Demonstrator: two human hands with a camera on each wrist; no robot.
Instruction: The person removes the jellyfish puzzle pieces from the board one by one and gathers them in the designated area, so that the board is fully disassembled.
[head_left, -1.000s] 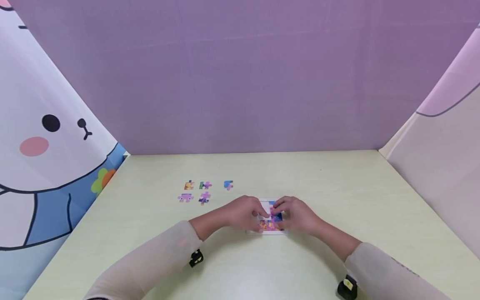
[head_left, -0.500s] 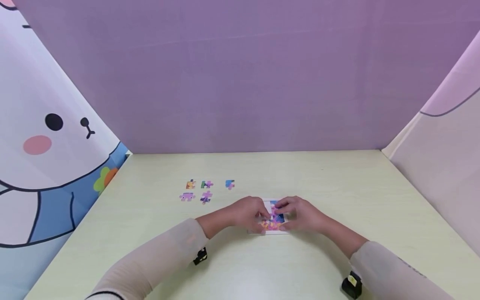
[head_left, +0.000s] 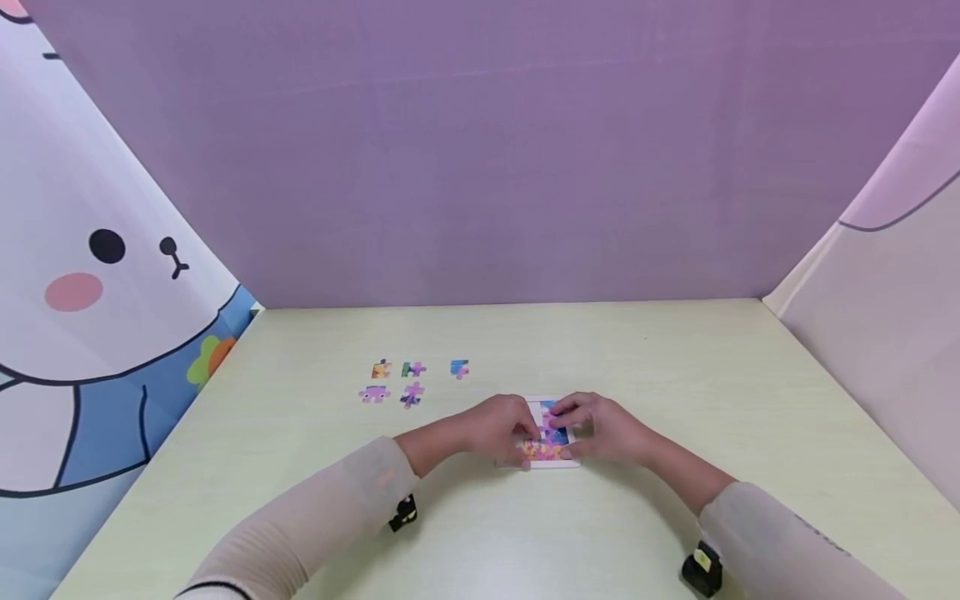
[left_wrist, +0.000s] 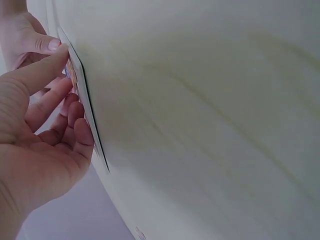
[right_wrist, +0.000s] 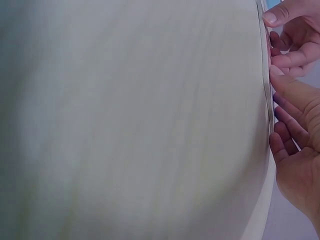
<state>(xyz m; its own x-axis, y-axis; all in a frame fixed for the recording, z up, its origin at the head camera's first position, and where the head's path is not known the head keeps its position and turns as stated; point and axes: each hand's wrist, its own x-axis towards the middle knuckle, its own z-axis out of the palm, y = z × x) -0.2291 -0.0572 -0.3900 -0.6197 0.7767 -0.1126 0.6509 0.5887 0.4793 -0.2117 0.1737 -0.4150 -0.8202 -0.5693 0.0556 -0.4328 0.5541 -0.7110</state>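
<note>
so the puzzle board [head_left: 553, 465] lies flat on the pale table [head_left: 600, 533], a bit right of and below the middle of the head view, right between the two hands. left hand [head_left: 495, 427] covers its left side, thumb down by the near edge and index over the board, with a clear gap between them. right hand [head_left: 606, 428] is at the right side, thumb low and fingers higher up, spread wider, fingertips on the coloured part. can't really tell if any fingertip has hold of one bit of the picture. joined pieces [head_left: 542, 451] fill the bottom and right of the board, white shows upper left. five loose pieces [head_left: 412, 395] lie left of centre in the frame, well apart from both hands, purple backdrop [head_left: 510, 150] behind it all
</note>
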